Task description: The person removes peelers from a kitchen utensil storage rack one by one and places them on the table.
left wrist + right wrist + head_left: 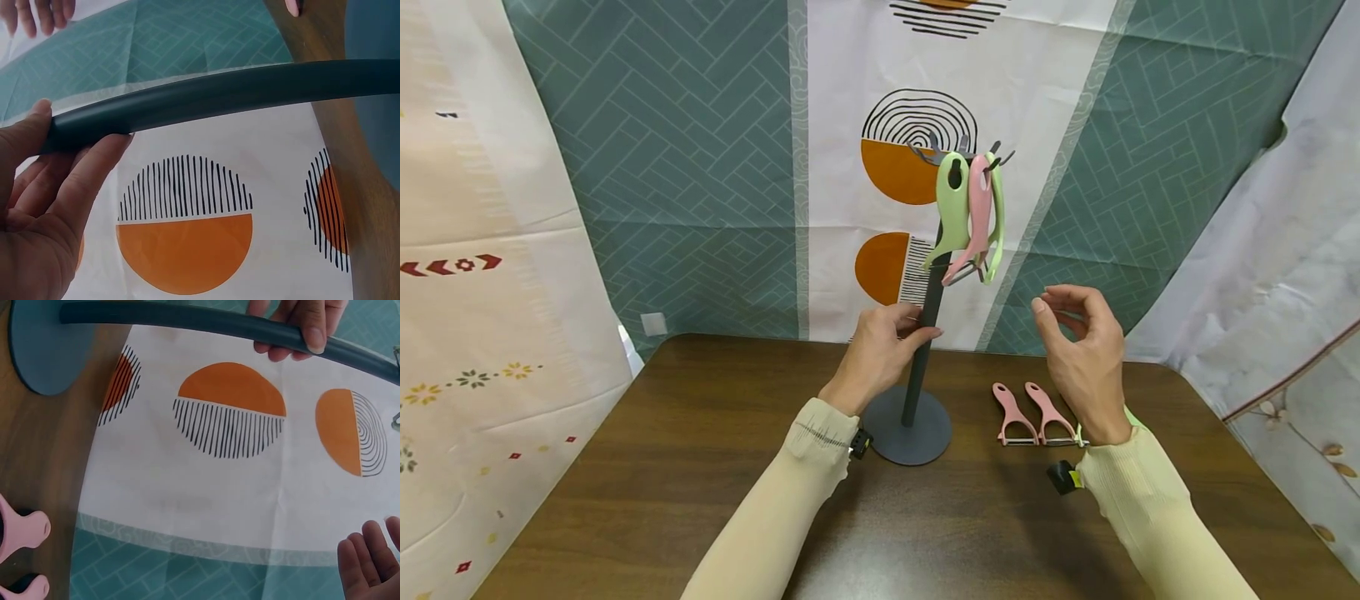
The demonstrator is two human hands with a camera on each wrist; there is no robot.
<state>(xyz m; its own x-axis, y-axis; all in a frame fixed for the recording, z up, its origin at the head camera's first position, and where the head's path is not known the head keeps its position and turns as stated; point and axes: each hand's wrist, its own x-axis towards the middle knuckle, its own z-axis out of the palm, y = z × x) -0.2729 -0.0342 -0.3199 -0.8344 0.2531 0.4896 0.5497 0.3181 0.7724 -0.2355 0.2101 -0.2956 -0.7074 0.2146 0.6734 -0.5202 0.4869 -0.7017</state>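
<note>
Here, the dark pole (916, 383) of a stand is pinched by the left hand (880, 354), the thumb being laid across its near side and the fingers being curled behind it. Just above these fingers, the lower ends of three hanging peelers are seen: a green peeler (953, 204), a pink peeler (979, 204) and a second green peeler (998, 208), all hung by their handles from the hooks (928, 156) at the pole's top. Below the same fingers, the pole is carried by a round base (928, 440). Well to their right, nothing is held by the right hand (1086, 358), whose fingers are loosely bent. Below and left of those fingers, two pink peelers (1011, 412) are laid side by side; next to them, a green piece (1078, 433) is mostly hidden by the right wrist. All is supported by a brown table (700, 467), backed beyond the fingers by a patterned cloth (692, 167).
</note>
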